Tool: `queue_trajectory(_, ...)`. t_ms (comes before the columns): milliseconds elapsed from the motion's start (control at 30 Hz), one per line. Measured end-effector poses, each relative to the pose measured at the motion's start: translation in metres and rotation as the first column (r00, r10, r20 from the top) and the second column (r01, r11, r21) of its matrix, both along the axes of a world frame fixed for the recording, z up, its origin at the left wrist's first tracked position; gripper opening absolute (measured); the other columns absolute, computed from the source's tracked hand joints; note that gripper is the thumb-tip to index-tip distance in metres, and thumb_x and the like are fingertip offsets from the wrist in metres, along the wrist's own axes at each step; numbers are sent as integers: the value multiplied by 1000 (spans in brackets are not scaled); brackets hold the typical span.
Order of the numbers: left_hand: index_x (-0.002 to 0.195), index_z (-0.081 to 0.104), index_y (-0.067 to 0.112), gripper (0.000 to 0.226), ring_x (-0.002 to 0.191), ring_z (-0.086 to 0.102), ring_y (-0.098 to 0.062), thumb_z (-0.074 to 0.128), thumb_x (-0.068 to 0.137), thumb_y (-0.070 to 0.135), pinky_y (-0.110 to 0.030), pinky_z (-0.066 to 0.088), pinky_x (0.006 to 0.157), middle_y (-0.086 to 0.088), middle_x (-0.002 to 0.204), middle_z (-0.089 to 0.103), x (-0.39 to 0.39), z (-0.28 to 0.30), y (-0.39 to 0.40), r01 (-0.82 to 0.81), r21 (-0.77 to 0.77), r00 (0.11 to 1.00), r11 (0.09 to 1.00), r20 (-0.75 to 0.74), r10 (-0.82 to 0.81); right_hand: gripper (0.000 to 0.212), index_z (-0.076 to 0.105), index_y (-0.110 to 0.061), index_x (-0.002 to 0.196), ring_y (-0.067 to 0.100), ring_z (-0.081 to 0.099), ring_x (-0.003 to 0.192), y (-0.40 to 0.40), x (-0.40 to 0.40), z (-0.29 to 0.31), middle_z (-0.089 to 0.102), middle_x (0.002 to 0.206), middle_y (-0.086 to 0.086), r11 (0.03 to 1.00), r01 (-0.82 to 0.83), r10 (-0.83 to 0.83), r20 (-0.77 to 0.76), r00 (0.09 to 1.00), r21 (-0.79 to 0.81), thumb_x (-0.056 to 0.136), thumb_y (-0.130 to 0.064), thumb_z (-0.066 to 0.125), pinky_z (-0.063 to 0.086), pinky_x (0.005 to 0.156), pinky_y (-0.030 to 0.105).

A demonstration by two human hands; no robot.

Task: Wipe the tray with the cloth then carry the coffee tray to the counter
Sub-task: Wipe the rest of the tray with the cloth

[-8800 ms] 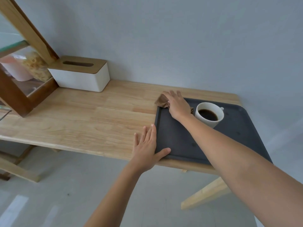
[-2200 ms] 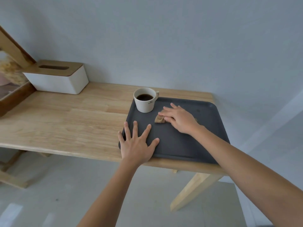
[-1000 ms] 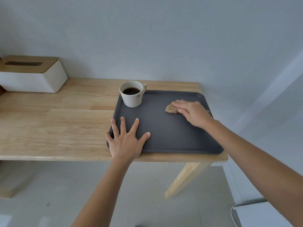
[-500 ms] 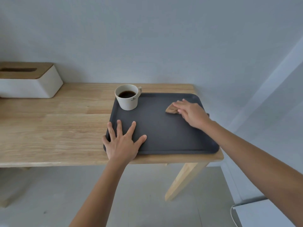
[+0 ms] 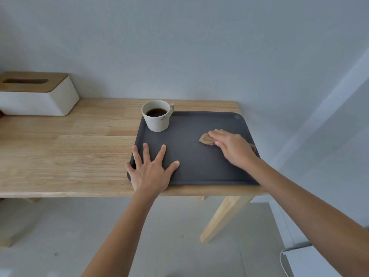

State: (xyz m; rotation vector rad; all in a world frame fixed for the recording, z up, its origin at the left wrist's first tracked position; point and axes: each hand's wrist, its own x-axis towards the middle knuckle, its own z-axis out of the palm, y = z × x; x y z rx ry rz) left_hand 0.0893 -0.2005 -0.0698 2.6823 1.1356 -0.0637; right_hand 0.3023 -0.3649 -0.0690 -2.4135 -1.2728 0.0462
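A dark grey tray (image 5: 199, 160) lies flat at the right end of a wooden table (image 5: 69, 152). A white cup of black coffee (image 5: 157, 115) stands upright in the tray's far left corner. My right hand (image 5: 233, 148) presses a small brown cloth (image 5: 206, 139) flat onto the tray's right side; most of the cloth is hidden under the palm, and a bit shows by the wrist. My left hand (image 5: 150, 169) rests flat with fingers spread on the tray's near left corner, partly over the rim.
A white tissue box with a wooden lid (image 5: 38, 93) stands at the table's far left against the wall. The tray's right rim sits near the table's right edge. A white unit with a cable (image 5: 311, 260) is on the floor at lower right.
Over the last second my right hand and the cloth have slid a little nearer along the tray's right side. Earlier the cup went from mid-tray to the far left corner. My left hand stays put.
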Motion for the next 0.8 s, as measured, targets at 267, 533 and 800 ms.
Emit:
queue_trajectory(267, 149, 8, 47, 71, 147, -19, -36, 20, 86, 75, -61, 4, 113, -6, 164, -4, 0, 3, -4, -11, -25, 1000, 1000, -8, 11, 38, 52, -23, 136, 9, 46, 133, -29, -51, 13, 54, 141, -3, 993, -110, 114, -109, 987, 47, 99, -27, 44, 35, 112, 28)
queue_trajectory(533, 142, 38, 26, 56, 150, 2, -29, 29, 96, 57, -66, -10, 111, -4, 160, 20, 50, 7, -55, 181, -94, 973, 979, 162, -165, 38, 52, -24, 134, 33, 41, 129, -6, -2, 30, 54, 132, 13, 959, -42, -4, -163, 987, -281, 99, -33, 40, 34, 108, 49)
queue_trajectory(800, 91, 58, 24, 7, 95, 60, -14, 60, 90, 31, -60, 18, 115, 12, 89, 63, 57, 38, -53, 229, -290, 846, 929, 532, -42, 15, 52, -20, 91, 12, 51, 77, -22, -4, 64, 57, 85, -4, 985, -165, 127, -460, 879, -43, 93, -35, 55, 43, 74, 31)
